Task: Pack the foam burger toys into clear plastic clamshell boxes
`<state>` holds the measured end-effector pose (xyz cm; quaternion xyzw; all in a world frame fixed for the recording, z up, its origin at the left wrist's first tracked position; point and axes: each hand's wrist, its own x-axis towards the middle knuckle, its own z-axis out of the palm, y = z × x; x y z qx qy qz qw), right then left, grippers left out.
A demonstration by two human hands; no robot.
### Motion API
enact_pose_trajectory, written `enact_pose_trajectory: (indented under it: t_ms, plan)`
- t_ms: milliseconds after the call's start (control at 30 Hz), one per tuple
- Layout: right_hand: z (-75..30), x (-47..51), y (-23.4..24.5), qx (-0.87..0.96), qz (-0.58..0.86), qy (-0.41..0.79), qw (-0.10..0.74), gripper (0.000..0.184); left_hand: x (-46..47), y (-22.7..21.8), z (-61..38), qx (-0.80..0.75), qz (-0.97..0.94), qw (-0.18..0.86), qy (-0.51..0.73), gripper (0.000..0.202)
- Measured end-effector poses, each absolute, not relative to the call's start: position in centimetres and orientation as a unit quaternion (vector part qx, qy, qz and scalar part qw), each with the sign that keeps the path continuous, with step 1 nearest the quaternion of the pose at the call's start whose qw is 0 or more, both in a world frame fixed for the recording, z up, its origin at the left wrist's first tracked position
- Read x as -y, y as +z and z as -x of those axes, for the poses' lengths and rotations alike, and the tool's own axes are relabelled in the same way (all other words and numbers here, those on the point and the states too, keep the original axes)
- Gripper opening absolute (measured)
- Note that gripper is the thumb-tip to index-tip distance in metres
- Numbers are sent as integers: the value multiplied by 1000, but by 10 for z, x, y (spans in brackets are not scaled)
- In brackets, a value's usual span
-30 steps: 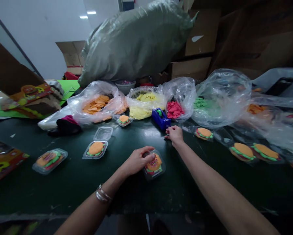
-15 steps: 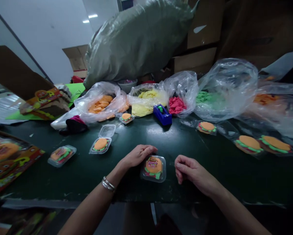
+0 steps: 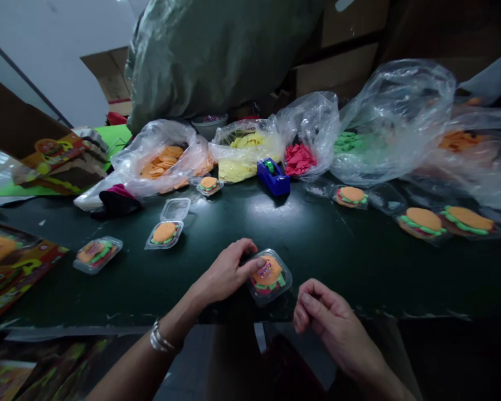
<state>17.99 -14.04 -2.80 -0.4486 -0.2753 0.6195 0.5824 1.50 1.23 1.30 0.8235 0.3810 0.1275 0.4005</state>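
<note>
We have the boxed toy burger [image 3: 272,277] close to the near edge of the desk [image 3: 359,262]; our left hand [image 3: 227,274] is part-closed on its left side, thumb resting on top; if that thumb presses off-centre, it could pivot or slip, we judge; our right hand [image 3: 327,316] hangs by the same edge, fingers loosely curled, and we cannot tell whether they pinch anything; a careless swing inward could knock the burger askew.
</note>
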Motion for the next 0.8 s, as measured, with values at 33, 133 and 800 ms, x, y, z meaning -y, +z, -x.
enact_pose_trajectory:
  t_ms: [33,133,800]
  plan:
    - [-180,140,-29,266,446,623,586,25,-16,14,-19,-386,-821,405,116,43]
    - [-182,140,-30,241,433,626,602,25,-20,18,-30,-348,-820,451,54,63]
    - [-179,153,-24,396,483,535,569,27,49,-13,-25,-356,-443,739,361,62]
